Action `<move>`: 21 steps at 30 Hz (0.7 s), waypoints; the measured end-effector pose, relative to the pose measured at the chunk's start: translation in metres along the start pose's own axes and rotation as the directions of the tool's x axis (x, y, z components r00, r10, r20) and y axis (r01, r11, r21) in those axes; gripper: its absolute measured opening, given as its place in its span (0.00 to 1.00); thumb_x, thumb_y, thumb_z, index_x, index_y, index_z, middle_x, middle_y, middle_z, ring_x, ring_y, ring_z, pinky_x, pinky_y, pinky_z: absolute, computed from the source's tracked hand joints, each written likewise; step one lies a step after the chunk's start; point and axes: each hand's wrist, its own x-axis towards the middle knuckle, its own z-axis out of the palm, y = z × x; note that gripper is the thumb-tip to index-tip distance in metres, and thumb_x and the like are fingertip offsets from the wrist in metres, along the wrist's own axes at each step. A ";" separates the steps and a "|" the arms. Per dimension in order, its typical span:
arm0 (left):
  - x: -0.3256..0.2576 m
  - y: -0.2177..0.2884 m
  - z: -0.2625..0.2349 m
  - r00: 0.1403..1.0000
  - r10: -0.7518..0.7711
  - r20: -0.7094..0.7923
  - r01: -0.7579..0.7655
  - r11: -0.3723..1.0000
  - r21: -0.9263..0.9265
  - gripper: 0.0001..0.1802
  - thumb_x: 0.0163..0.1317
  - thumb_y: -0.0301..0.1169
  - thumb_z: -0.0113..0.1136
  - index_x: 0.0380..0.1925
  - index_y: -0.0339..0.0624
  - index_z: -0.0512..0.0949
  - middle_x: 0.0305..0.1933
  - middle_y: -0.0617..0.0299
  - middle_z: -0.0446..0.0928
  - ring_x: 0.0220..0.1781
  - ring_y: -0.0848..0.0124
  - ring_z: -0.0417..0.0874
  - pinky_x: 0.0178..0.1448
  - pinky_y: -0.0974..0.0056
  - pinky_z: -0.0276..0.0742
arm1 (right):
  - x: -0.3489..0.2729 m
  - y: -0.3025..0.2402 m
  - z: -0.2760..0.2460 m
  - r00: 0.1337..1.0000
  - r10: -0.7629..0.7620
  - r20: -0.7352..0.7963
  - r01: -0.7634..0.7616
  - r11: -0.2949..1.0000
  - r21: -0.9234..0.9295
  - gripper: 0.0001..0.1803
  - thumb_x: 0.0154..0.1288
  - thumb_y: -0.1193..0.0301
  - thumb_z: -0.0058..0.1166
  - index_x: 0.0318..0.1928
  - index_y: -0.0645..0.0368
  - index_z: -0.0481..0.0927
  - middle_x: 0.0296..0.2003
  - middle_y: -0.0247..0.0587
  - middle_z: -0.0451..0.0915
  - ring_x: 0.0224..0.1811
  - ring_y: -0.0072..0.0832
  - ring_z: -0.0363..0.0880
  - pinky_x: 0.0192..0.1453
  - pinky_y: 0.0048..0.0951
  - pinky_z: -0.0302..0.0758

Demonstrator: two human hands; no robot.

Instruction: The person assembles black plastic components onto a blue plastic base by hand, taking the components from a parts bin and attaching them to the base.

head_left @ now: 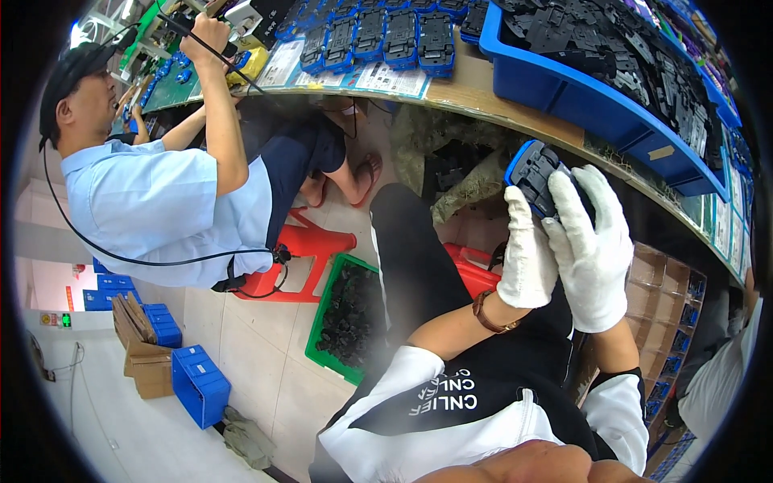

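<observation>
A blue-and-black plastic casing (531, 171) is held up in front of me, just off the bench edge, its moulded black face toward me. My left hand (527, 262), in a white glove with a brown watch strap at the wrist, grips its near left side. White-gloved too, my right hand (594, 245) closes on the casing's right side, its fingers covering part of that end. The two hands are close together, nearly touching. Similar blue-and-black casings (374, 36) stand in rows on the bench beyond.
A blue bin (555, 92) heaped with black plastic parts sits at the bench's right. A green crate (346, 370) of black parts lies on the floor by a red stool (310, 249). At left a co-worker (173, 189) sits, gripping a corded tool. A partitioned cardboard box (652, 298) stands right.
</observation>
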 end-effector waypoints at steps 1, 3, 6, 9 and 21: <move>-0.001 -0.001 0.002 0.997 0.001 -0.083 0.003 0.999 0.052 0.37 0.70 0.59 0.35 0.69 0.45 0.56 0.70 0.56 0.59 0.70 0.63 0.62 0.74 0.61 0.56 | 0.000 -0.001 0.003 1.000 0.018 0.002 -0.018 1.000 0.007 0.29 0.50 0.77 0.62 0.56 0.52 0.77 0.54 0.49 0.74 0.56 0.47 0.74 0.58 0.41 0.73; -0.002 -0.002 0.004 0.997 0.007 -0.073 -0.006 1.000 0.007 0.36 0.70 0.58 0.38 0.68 0.46 0.57 0.69 0.57 0.61 0.69 0.64 0.63 0.72 0.61 0.58 | -0.003 0.000 0.006 1.000 0.000 -0.015 -0.001 1.000 -0.005 0.28 0.50 0.77 0.62 0.56 0.52 0.77 0.54 0.50 0.74 0.56 0.47 0.74 0.58 0.41 0.73; -0.001 0.000 0.008 0.985 0.038 -0.170 -0.025 0.997 0.079 0.29 0.68 0.47 0.49 0.64 0.47 0.61 0.61 0.61 0.67 0.62 0.69 0.69 0.65 0.64 0.67 | 0.000 -0.002 0.005 0.998 -0.060 -0.020 0.060 0.998 -0.018 0.27 0.51 0.78 0.60 0.56 0.54 0.77 0.54 0.51 0.74 0.57 0.48 0.73 0.59 0.43 0.72; 0.005 0.005 0.006 0.958 0.075 -0.277 -0.017 0.978 0.206 0.23 0.67 0.36 0.57 0.60 0.49 0.64 0.55 0.65 0.71 0.55 0.74 0.74 0.60 0.67 0.72 | 0.006 0.003 0.004 0.995 -0.096 0.007 0.096 0.995 0.028 0.26 0.54 0.77 0.59 0.56 0.55 0.77 0.55 0.52 0.74 0.57 0.49 0.73 0.61 0.42 0.70; 0.002 0.006 0.023 0.923 0.206 -0.324 -0.107 0.949 0.297 0.21 0.66 0.42 0.57 0.54 0.44 0.70 0.51 0.57 0.76 0.51 0.65 0.78 0.55 0.55 0.77 | -0.032 0.013 0.016 0.790 0.457 0.409 -0.467 0.018 0.884 0.43 0.52 0.55 0.69 0.63 0.67 0.67 0.59 0.46 0.71 0.61 0.31 0.70 0.64 0.33 0.66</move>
